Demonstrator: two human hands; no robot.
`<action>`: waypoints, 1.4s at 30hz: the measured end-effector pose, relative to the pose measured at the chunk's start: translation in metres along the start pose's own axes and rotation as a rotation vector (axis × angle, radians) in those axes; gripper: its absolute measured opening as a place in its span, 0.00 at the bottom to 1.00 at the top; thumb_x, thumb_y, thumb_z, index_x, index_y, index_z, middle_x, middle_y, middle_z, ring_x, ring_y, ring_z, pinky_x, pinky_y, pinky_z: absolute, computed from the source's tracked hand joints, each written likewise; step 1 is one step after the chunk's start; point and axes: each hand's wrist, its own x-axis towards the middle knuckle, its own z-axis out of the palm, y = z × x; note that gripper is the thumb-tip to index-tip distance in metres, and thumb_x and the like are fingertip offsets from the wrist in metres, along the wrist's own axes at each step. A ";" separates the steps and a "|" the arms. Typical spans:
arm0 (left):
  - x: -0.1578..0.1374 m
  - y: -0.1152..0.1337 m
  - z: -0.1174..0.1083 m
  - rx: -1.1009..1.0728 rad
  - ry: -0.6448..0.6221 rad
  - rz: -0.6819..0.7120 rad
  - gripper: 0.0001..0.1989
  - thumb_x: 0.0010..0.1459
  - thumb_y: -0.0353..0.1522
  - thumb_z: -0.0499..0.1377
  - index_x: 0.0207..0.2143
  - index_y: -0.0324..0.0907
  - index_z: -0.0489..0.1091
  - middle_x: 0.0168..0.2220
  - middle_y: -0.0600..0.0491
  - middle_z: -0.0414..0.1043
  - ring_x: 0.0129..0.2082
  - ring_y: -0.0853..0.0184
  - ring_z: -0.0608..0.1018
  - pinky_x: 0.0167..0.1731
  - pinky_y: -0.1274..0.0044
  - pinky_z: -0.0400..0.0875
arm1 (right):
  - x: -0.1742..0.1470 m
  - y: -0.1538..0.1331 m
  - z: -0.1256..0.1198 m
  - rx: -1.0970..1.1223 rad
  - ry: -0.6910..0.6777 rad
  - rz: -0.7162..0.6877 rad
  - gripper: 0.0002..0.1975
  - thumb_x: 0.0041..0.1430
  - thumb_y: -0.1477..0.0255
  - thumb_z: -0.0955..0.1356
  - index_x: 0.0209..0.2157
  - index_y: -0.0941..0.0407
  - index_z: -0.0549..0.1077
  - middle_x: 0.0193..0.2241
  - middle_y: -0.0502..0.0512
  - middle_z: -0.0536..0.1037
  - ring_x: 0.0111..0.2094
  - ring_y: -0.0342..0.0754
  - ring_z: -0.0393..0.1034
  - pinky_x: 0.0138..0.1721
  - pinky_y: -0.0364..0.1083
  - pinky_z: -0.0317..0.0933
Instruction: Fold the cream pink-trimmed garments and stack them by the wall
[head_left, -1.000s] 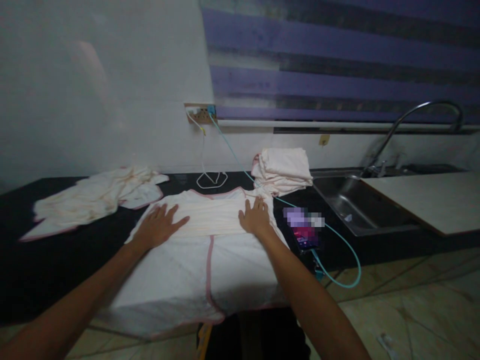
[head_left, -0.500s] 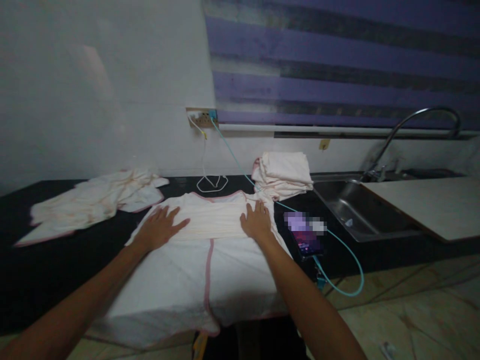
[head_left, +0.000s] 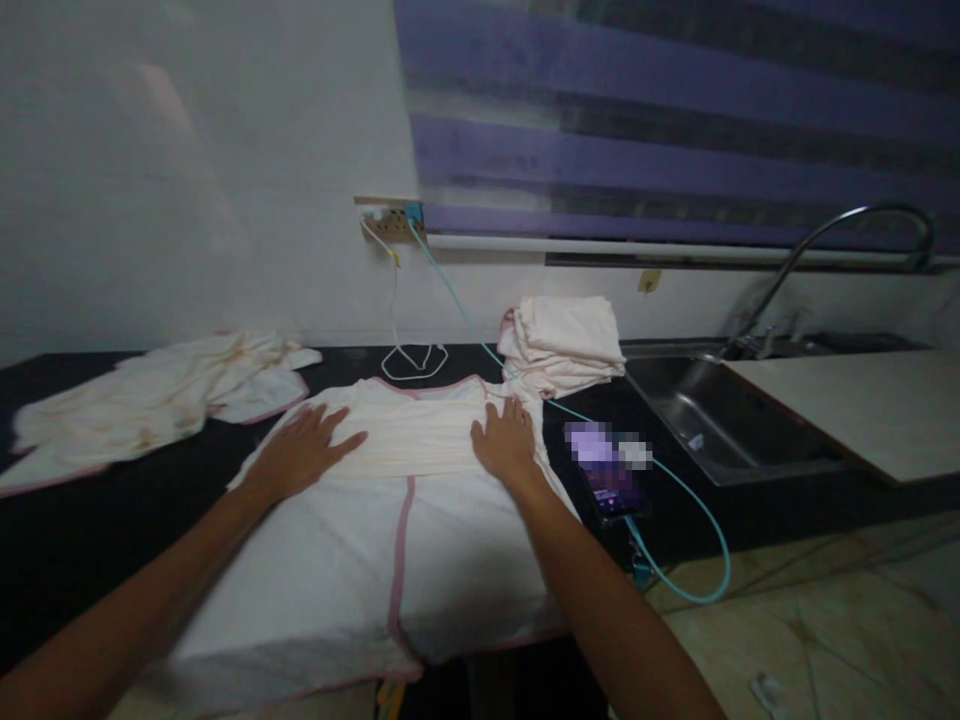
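Note:
A white cloth garment with pink trim (head_left: 315, 570) lies spread over the dark counter, its near edge hanging past the front. Across its far part runs a folded, creased cream band (head_left: 409, 440). My left hand (head_left: 300, 450) rests on the left end of that band, fingers spread, palm down. On the band's right end lies my right hand (head_left: 506, 435), also palm down with fingers apart. Neither hand grips the cloth. Behind my right hand, against the wall, sits a stack of folded cream cloths (head_left: 566, 340). A crumpled heap of similar cloth (head_left: 172, 390) lies at the left.
Right of the garment, a phone (head_left: 607, 480) is plugged into a teal cable (head_left: 726, 560) running to the wall socket (head_left: 390, 220). Farther right are a steel sink (head_left: 720, 420), a curved tap (head_left: 795, 250) and a pale board (head_left: 847, 400). A white cable (head_left: 412, 372) lies behind the garment.
The camera view has shifted slightly, so most things appear a little farther left. Both hands stay flat on the band, and the cloth looks the same.

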 end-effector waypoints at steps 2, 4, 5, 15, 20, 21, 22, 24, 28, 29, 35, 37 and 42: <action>0.002 -0.001 0.001 -0.010 -0.011 -0.002 0.28 0.63 0.27 0.46 0.61 0.48 0.73 0.69 0.42 0.60 0.70 0.42 0.57 0.69 0.48 0.42 | 0.001 -0.001 0.000 0.003 -0.002 0.009 0.29 0.72 0.59 0.59 0.66 0.61 0.66 0.71 0.74 0.56 0.74 0.64 0.44 0.69 0.60 0.42; 0.002 -0.001 0.001 -0.018 -0.010 0.003 0.28 0.62 0.27 0.48 0.61 0.48 0.73 0.69 0.43 0.61 0.70 0.42 0.56 0.70 0.48 0.41 | 0.001 -0.001 0.000 0.005 0.000 0.016 0.29 0.72 0.59 0.59 0.66 0.60 0.66 0.71 0.73 0.56 0.74 0.63 0.44 0.69 0.60 0.42; 0.002 -0.001 0.001 -0.017 -0.005 0.005 0.28 0.61 0.28 0.49 0.61 0.48 0.73 0.68 0.44 0.62 0.70 0.42 0.56 0.70 0.48 0.40 | 0.002 -0.001 0.001 0.007 0.001 0.018 0.29 0.71 0.59 0.60 0.66 0.60 0.66 0.72 0.73 0.56 0.74 0.63 0.44 0.69 0.60 0.42; 0.002 -0.005 0.005 0.020 -0.035 0.002 0.28 0.62 0.29 0.50 0.63 0.50 0.72 0.69 0.43 0.61 0.70 0.42 0.58 0.70 0.48 0.42 | 0.003 0.002 0.005 -0.002 -0.036 0.014 0.31 0.73 0.58 0.58 0.70 0.59 0.61 0.73 0.70 0.52 0.75 0.62 0.40 0.69 0.60 0.39; 0.003 -0.008 0.008 -0.009 -0.006 0.015 0.28 0.63 0.26 0.49 0.61 0.46 0.73 0.68 0.43 0.61 0.70 0.42 0.57 0.69 0.47 0.45 | 0.004 0.001 0.004 0.010 -0.026 0.020 0.31 0.72 0.58 0.59 0.69 0.58 0.62 0.73 0.69 0.54 0.75 0.62 0.42 0.69 0.60 0.41; 0.004 -0.010 0.009 0.001 0.002 0.033 0.28 0.62 0.25 0.50 0.61 0.46 0.73 0.68 0.43 0.61 0.70 0.42 0.57 0.69 0.47 0.45 | 0.004 0.001 0.004 0.011 -0.025 0.022 0.31 0.72 0.58 0.59 0.69 0.58 0.62 0.73 0.69 0.54 0.75 0.62 0.42 0.69 0.60 0.41; 0.004 -0.012 0.010 0.008 0.012 0.050 0.28 0.61 0.25 0.51 0.61 0.47 0.73 0.68 0.44 0.62 0.70 0.41 0.57 0.69 0.47 0.45 | 0.005 0.001 0.003 0.012 -0.020 0.023 0.31 0.72 0.58 0.59 0.69 0.58 0.63 0.73 0.69 0.55 0.74 0.62 0.43 0.69 0.60 0.42; 0.005 -0.015 0.013 0.011 0.040 0.074 0.29 0.58 0.23 0.52 0.60 0.48 0.74 0.67 0.44 0.62 0.69 0.42 0.59 0.69 0.47 0.46 | 0.005 0.001 0.002 0.013 -0.013 0.025 0.30 0.71 0.58 0.59 0.68 0.58 0.64 0.72 0.69 0.56 0.74 0.62 0.44 0.69 0.59 0.43; 0.006 -0.019 0.016 -0.032 0.079 0.089 0.27 0.60 0.24 0.50 0.57 0.48 0.75 0.65 0.44 0.64 0.67 0.42 0.61 0.68 0.48 0.48 | 0.005 0.001 0.001 0.009 -0.006 0.027 0.29 0.71 0.58 0.60 0.67 0.58 0.65 0.72 0.69 0.57 0.74 0.62 0.46 0.69 0.59 0.44; 0.006 -0.020 0.016 -0.060 0.086 0.092 0.26 0.62 0.25 0.48 0.57 0.46 0.76 0.65 0.44 0.64 0.68 0.42 0.60 0.68 0.48 0.48 | 0.005 0.001 0.001 0.010 -0.003 0.024 0.29 0.71 0.58 0.60 0.67 0.59 0.65 0.71 0.70 0.57 0.73 0.63 0.46 0.68 0.59 0.44; 0.007 -0.023 0.020 -0.303 0.120 0.104 0.22 0.64 0.26 0.48 0.56 0.30 0.72 0.65 0.40 0.62 0.69 0.41 0.54 0.66 0.45 0.41 | 0.005 0.001 0.003 0.057 0.016 0.000 0.28 0.71 0.60 0.62 0.65 0.62 0.67 0.70 0.74 0.58 0.73 0.66 0.48 0.68 0.62 0.46; 0.009 -0.024 0.021 -0.354 0.104 0.072 0.20 0.62 0.27 0.52 0.54 0.31 0.73 0.64 0.39 0.64 0.67 0.42 0.56 0.67 0.47 0.41 | 0.005 0.000 0.002 0.091 0.033 0.002 0.28 0.71 0.61 0.62 0.64 0.64 0.67 0.70 0.76 0.58 0.72 0.67 0.47 0.68 0.63 0.46; 0.012 -0.019 0.013 -0.459 0.183 0.014 0.18 0.62 0.27 0.51 0.49 0.27 0.72 0.59 0.40 0.69 0.63 0.52 0.63 0.66 0.50 0.46 | 0.010 -0.002 0.002 0.212 0.143 -0.062 0.29 0.72 0.64 0.62 0.65 0.71 0.63 0.68 0.77 0.60 0.71 0.64 0.49 0.70 0.58 0.46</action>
